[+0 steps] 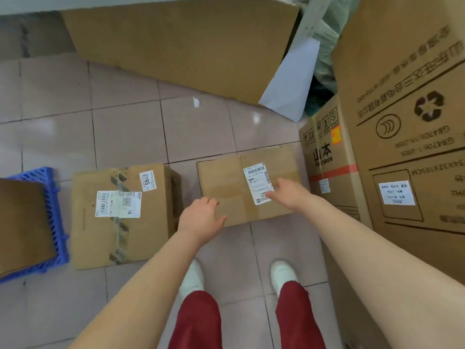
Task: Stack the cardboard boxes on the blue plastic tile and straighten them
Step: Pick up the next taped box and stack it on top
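Observation:
A blue plastic tile [54, 205] lies on the floor at the far left, with a plain cardboard box [22, 222] resting on it. Right of the tile stands a taped cardboard box [83, 233] with white labels. Further right sits a smaller cardboard box [224, 177] with one shipping label. My left hand [201, 217] hovers open over that smaller box's near left corner. My right hand [289, 192] is open above its right side, fingers over the label. Neither hand grips anything.
Tall printed cardboard boxes [407, 127] stand stacked along the right. A large flat cardboard sheet [191, 46] leans at the back, with white paper [292, 81] beside it. My feet in white shoes [193, 278] stand on the pink tiled floor [125, 132].

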